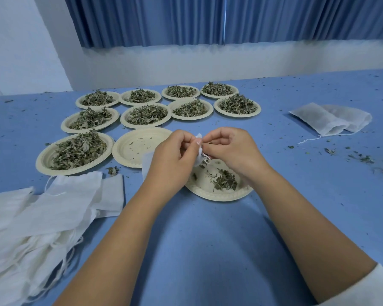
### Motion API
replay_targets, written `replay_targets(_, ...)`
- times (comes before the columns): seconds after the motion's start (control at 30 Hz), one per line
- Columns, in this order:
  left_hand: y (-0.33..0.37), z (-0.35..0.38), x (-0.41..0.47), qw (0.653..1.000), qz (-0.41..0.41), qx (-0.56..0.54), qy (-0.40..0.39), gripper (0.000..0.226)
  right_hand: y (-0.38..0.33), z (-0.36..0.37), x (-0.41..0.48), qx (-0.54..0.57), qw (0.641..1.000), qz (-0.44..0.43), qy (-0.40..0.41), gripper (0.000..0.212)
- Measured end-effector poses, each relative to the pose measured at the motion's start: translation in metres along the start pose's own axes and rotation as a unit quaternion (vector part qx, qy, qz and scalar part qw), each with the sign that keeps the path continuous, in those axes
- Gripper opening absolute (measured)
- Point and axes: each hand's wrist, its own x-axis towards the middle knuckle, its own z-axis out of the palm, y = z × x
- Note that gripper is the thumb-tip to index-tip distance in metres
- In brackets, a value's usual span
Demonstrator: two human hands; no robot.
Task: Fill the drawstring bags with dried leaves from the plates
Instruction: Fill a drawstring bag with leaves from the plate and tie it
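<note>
My left hand (171, 159) and my right hand (229, 149) meet above a cream plate (221, 194) that holds a small remnant of dried leaves (224, 181). Between them is a white drawstring bag (146, 163); its gathered top and string (199, 151) are pinched by the fingers of both hands. Most of the bag is hidden behind my left hand. Beside it lies a nearly bare plate (137, 146) with a few crumbs. Several plates piled with dried leaves (77, 149) stand in rows behind.
A heap of flat white drawstring bags (42, 213) lies at the near left of the blue table (208, 239). Two bulging bags (332, 120) rest at the far right. Leaf crumbs (360, 157) are scattered over the right side. Blue curtains hang behind.
</note>
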Motion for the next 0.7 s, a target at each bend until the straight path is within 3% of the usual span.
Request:
replay_targets(0.2, 0.0017, -0.0014, 0.0004, 0.999, -0.018, -0.025, 0.020, 0.013, 0.0007, -0.0001, 0.0025, 0.041, 0.998, 0.041, -0.029, 0.008)
replay_targets(0.4, 0.0047, -0.0026, -0.0008, 0.999, -0.003, -0.037, -0.002, 0.014, 0.0033, -0.0017, 0.0050, 0.031, 0.996, 0.086, -0.005, 0.009)
replay_targets(0.47, 0.0052, -0.0033, -0.0005, 0.999, 0.002, -0.045, -0.007, 0.015, 0.0033, -0.0032, 0.0068, 0.075, 0.986, 0.143, -0.029, 0.021)
replay_targets(0.53, 0.0051, -0.0046, 0.0001, 0.999, 0.005, -0.047, -0.009, 0.016, 0.0011, -0.0034, 0.0058, 0.124, 0.973, 0.180, -0.080, 0.018)
replay_targets(0.7, 0.0036, -0.0040, -0.0018, 1.000, 0.018, 0.003, 0.001, 0.012, 0.0051, 0.0002, 0.0069, 0.125, 0.972, 0.174, -0.095, 0.015)
